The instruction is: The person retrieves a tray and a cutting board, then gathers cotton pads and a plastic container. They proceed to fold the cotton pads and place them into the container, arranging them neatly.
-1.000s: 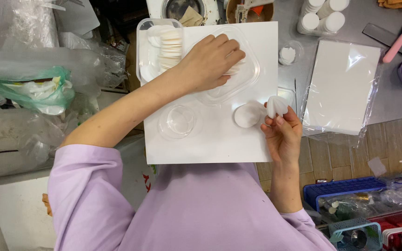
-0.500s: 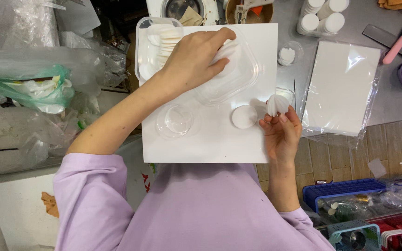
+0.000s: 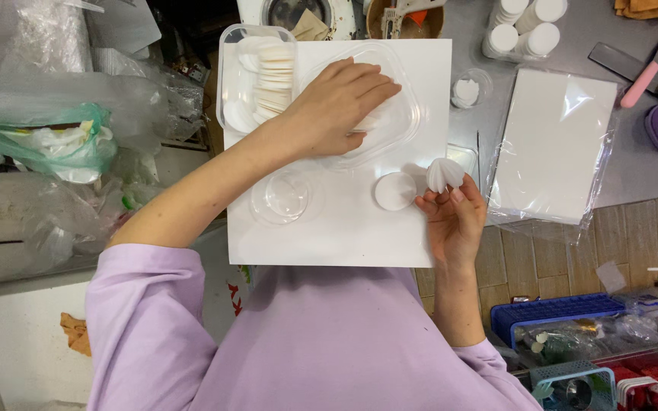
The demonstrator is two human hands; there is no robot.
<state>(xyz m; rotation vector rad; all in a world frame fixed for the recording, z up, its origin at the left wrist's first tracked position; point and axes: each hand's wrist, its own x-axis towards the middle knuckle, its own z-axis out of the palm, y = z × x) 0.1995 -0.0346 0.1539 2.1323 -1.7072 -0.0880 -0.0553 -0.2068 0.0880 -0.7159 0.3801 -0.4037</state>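
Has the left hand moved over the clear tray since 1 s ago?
Yes. The left hand slid toward the far edge of the white board, still on the clear tray.

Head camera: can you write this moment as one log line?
left hand: inside clear plastic tray | right hand: holds folded white paper disc | flat white round pad: on white board

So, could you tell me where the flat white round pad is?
The flat white round pad lies on the white board, just left of the right hand.
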